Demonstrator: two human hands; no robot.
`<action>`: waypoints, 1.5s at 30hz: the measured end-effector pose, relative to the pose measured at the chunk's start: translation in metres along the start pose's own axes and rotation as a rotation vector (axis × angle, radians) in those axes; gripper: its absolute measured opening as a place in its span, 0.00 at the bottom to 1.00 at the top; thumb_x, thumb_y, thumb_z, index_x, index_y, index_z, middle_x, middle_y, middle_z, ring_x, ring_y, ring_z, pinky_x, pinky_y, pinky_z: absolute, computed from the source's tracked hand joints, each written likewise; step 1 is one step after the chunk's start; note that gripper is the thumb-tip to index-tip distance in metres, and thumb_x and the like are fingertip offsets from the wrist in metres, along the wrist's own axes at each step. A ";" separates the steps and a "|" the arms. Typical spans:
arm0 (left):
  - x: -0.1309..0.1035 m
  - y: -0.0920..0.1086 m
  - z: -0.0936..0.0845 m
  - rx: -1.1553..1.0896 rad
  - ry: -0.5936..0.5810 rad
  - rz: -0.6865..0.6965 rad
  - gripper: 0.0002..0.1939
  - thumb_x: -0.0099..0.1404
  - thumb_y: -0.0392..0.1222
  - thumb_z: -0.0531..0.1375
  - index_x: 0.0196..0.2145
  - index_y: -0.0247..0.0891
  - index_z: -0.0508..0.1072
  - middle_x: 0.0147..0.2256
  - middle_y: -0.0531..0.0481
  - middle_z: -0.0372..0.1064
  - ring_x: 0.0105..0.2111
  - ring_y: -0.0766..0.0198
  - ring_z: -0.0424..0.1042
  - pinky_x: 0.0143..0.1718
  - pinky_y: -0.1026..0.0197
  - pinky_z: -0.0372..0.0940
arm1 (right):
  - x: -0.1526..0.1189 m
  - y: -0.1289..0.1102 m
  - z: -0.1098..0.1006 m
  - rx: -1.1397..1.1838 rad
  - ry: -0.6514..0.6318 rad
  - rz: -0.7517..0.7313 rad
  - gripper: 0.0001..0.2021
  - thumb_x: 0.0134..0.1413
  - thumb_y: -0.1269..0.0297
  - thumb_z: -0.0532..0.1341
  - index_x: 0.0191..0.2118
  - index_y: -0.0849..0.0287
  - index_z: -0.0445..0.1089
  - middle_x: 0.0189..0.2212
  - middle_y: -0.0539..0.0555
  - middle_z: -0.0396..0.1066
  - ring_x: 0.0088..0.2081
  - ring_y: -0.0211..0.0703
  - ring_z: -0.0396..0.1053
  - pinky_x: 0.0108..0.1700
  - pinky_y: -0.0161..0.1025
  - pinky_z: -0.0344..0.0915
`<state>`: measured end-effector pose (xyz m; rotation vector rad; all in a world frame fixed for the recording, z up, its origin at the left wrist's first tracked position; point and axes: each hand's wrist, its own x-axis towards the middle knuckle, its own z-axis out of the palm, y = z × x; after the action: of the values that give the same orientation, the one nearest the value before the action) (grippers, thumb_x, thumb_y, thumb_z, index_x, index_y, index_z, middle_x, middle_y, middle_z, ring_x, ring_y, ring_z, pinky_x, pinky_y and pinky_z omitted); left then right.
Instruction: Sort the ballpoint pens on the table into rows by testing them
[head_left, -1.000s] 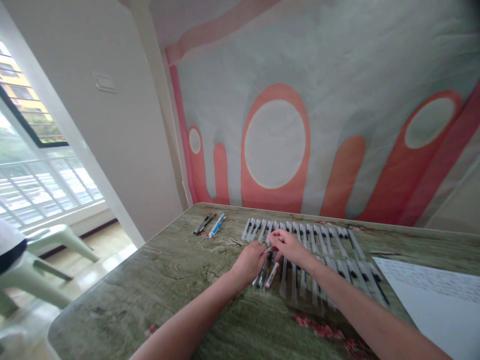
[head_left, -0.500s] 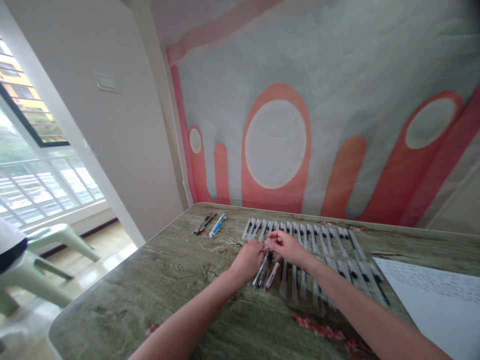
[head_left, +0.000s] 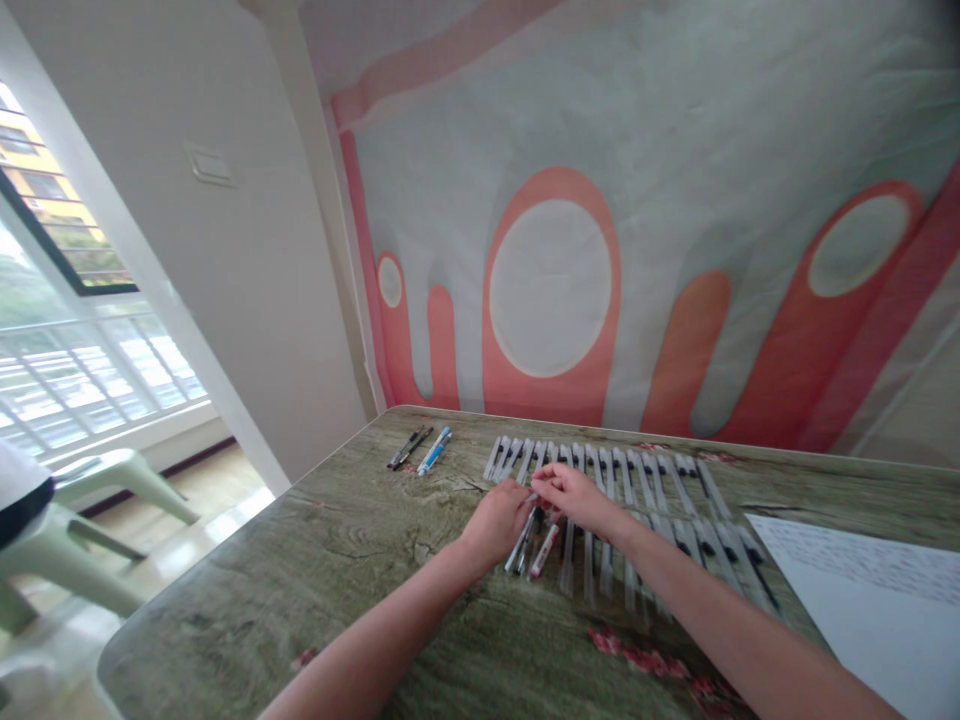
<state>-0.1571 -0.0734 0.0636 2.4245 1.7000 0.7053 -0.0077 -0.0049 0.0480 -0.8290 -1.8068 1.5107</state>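
Observation:
My left hand (head_left: 496, 520) and my right hand (head_left: 574, 495) meet over the middle of the table, fingers bent and fingertips close together. Between them is a small pale piece, perhaps part of a pen, too small to make out clearly. Just below the hands lie a few loose pens (head_left: 519, 550) and a pen with a pink label (head_left: 545, 552). Clear pen tubes with dark parts (head_left: 649, 480) lie side by side in two rows, behind and to the right of my hands. My right forearm covers part of the front row.
Blue-and-white pens (head_left: 435, 450) and dark pens (head_left: 409, 447) lie at the back left of the green table (head_left: 360, 590). A written paper sheet (head_left: 877, 590) is at the right. Beyond the left edge stand pale green stools (head_left: 127, 480), with part of a person beside them.
My right hand has shifted very slightly at the fingertips. The pens and tubes lie as before.

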 end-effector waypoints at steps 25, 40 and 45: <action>0.002 0.001 -0.002 -0.040 0.067 -0.090 0.14 0.63 0.40 0.45 0.30 0.35 0.68 0.29 0.48 0.66 0.31 0.65 0.63 0.33 0.64 0.56 | 0.001 0.003 -0.004 0.197 -0.004 0.118 0.13 0.41 0.58 0.62 0.31 0.62 0.66 0.20 0.46 0.63 0.21 0.29 0.60 0.23 0.30 0.64; 0.002 0.004 -0.004 -0.093 0.061 -0.098 0.14 0.62 0.42 0.45 0.28 0.36 0.68 0.27 0.50 0.66 0.29 0.66 0.63 0.31 0.66 0.54 | 0.000 -0.008 -0.009 0.243 0.129 0.018 0.13 0.39 0.57 0.63 0.29 0.62 0.68 0.17 0.45 0.61 0.19 0.30 0.57 0.21 0.29 0.59; 0.003 0.005 -0.013 -0.145 0.013 -0.119 0.17 0.62 0.45 0.45 0.29 0.35 0.70 0.28 0.50 0.67 0.29 0.66 0.63 0.30 0.66 0.55 | 0.005 -0.011 -0.026 0.343 0.321 -0.038 0.13 0.37 0.57 0.64 0.27 0.62 0.67 0.19 0.46 0.64 0.19 0.29 0.58 0.22 0.28 0.57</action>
<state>-0.1578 -0.0744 0.0778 2.2072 1.7172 0.7995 0.0092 0.0131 0.0631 -0.8066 -1.2813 1.5078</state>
